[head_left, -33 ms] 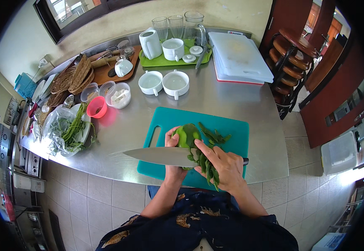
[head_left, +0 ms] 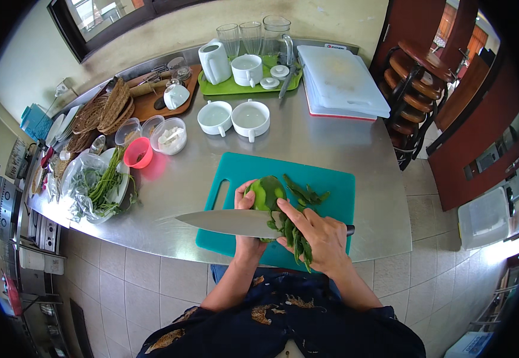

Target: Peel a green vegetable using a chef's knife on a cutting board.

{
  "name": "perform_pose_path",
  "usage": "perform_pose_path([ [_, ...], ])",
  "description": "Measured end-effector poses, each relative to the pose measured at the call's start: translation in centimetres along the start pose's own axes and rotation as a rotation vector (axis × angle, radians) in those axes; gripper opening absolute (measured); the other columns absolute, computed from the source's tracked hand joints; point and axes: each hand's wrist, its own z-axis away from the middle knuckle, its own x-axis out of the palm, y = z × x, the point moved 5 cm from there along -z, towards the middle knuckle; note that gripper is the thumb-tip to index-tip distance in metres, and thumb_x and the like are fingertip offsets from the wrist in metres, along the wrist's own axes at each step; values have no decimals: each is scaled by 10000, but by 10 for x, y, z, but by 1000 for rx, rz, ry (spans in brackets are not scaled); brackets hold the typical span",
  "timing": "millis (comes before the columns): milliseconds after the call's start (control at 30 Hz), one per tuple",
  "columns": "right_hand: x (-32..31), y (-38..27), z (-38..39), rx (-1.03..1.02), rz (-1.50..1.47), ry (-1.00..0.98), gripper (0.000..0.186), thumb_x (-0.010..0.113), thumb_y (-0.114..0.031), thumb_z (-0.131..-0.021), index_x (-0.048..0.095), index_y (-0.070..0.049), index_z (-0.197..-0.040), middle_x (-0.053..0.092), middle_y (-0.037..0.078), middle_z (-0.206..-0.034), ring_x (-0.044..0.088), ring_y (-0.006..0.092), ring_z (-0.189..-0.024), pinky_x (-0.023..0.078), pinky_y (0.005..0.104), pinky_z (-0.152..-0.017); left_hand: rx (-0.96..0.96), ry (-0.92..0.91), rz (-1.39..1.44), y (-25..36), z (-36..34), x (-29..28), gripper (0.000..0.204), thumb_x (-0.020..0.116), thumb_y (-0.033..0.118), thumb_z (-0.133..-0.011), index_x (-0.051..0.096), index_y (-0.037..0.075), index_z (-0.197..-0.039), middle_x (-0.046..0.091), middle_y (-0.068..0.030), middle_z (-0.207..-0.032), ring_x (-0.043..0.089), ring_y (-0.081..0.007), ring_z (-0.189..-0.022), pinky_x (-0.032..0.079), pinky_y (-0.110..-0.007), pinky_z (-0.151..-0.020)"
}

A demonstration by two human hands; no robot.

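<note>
My left hand point(head_left: 247, 232) grips a partly peeled green fruit point(head_left: 264, 194) over the teal cutting board point(head_left: 229, 167). A large chef's knife point(head_left: 224, 221) crosses the fruit's lower part, its tip pointing left and its black handle in my right hand point(head_left: 316, 238). My right index finger reaches forward along green peel strips hanging over the blade and down beside the hand. More dark green peels point(head_left: 304, 192) lie on the board behind the hands, toward its upper right.
Two white cups point(head_left: 250, 119) stand behind the board, a green tray point(head_left: 212, 89) of dishware behind them. Stacked boards point(head_left: 343, 77) sit back right. Bowls point(head_left: 170, 146), baskets point(head_left: 116, 101) and leafy greens point(head_left: 98, 191) crowd the left. Stacked stools point(head_left: 411, 71) stand beyond the steel table point(head_left: 379, 197).
</note>
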Motion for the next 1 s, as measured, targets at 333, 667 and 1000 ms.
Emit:
perform_pose_path([
  [333,11,8,-9,-6,-81,121,623,732,-475,-848,584,-200,-1387,558,32,-746,555,197,-524,455,333,-490,58,-17,-9,-4,-8,-11,328,538,233,-1002,457,84,-1283,576,-108,-1186,608,-196,-1059,549,-344,-886],
  [667,13,13,-8,28,-27,181,614,732,-476,-844,594,-204,-1377,527,26,-736,551,189,-536,435,329,-491,217,-20,-202,-8,-3,-10,380,532,305,-1024,439,76,-1313,573,-104,-1234,602,-205,-1141,535,-353,-957],
  [1000,4,11,-10,4,2,137,613,826,-382,-750,627,-156,-1284,587,39,-768,570,224,-545,428,337,-509,218,-30,-213,-7,0,-9,396,539,312,-1014,452,63,-1310,566,-101,-1239,603,-190,-1130,526,-343,-961],
])
